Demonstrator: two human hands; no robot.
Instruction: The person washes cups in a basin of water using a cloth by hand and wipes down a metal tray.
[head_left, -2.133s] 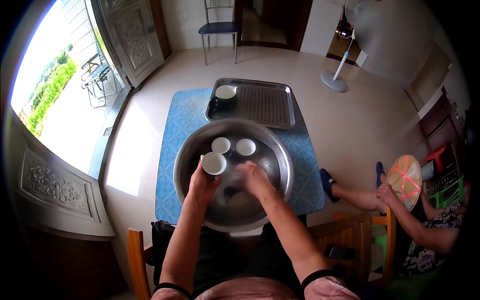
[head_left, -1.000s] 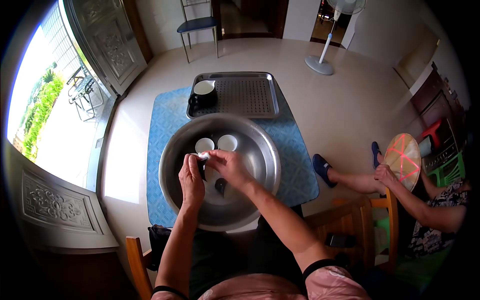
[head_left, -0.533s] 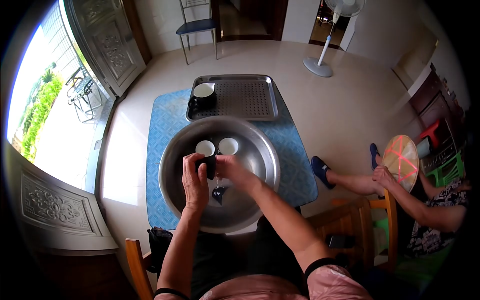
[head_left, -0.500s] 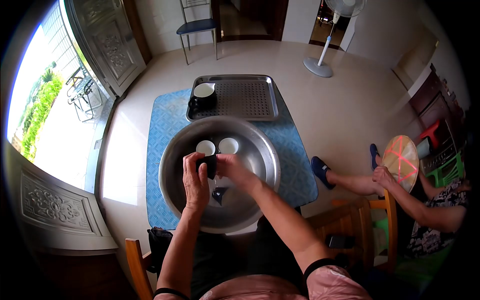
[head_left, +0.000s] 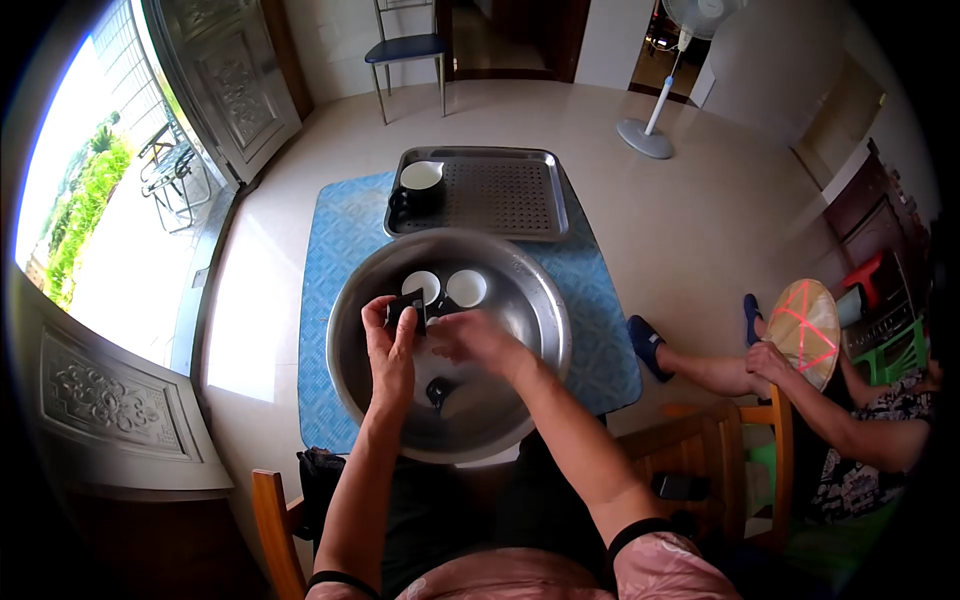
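Observation:
A large metal basin (head_left: 548,390) stands before me, and both my hands are over it. My left hand (head_left: 390,350) grips a small black cup (head_left: 408,308) between thumb and fingers, its dark outside towards me. Just right of it, my right hand (head_left: 475,338) is smeared by motion; whether it touches the cup I cannot tell. Behind my hands in the basin are two small cups with white insides, a left cup (head_left: 421,287) and a right cup (head_left: 467,288). A small glossy black piece (head_left: 438,392) lies on the basin's bottom, its kind unclear.
The basin stands on a blue-patterned table (head_left: 335,240). Beyond it is a perforated metal tray (head_left: 500,195) with a black, white-lined pitcher (head_left: 421,183). At right, a seated person's hand (head_left: 768,362) holds a round fan (head_left: 805,330). A wooden chair (head_left: 700,450) stands close on my right.
The cup in my left hand has turned, showing a flatter dark side. My right hand has moved slightly down and away from it. The view has shifted a little.

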